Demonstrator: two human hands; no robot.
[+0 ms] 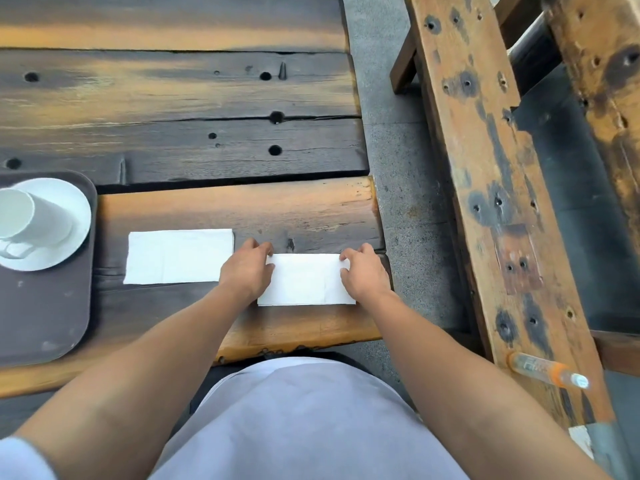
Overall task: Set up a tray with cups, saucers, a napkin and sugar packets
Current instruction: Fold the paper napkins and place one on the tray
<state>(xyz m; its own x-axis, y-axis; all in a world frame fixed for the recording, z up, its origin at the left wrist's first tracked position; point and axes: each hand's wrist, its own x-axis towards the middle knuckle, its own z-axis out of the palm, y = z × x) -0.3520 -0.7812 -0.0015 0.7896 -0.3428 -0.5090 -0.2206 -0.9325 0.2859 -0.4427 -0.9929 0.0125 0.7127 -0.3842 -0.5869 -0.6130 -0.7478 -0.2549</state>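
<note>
A white folded napkin [304, 280] lies on the wooden table near its right front corner. My left hand [246, 268] pinches its far left corner and my right hand [363, 271] pinches its far right corner. A second white napkin [176, 256] lies flat just to the left, touched by neither hand. At the far left a dark brown tray [45, 313] holds a white saucer [74, 209] with a white cup [24, 216] on it. No sugar packets are in view.
The plank table [180, 109] ends at its right edge, with grey pavement [398, 168] beyond. A weathered wooden bench [485, 168] runs along the right, and an orange-and-clear tube [547, 370] lies on it.
</note>
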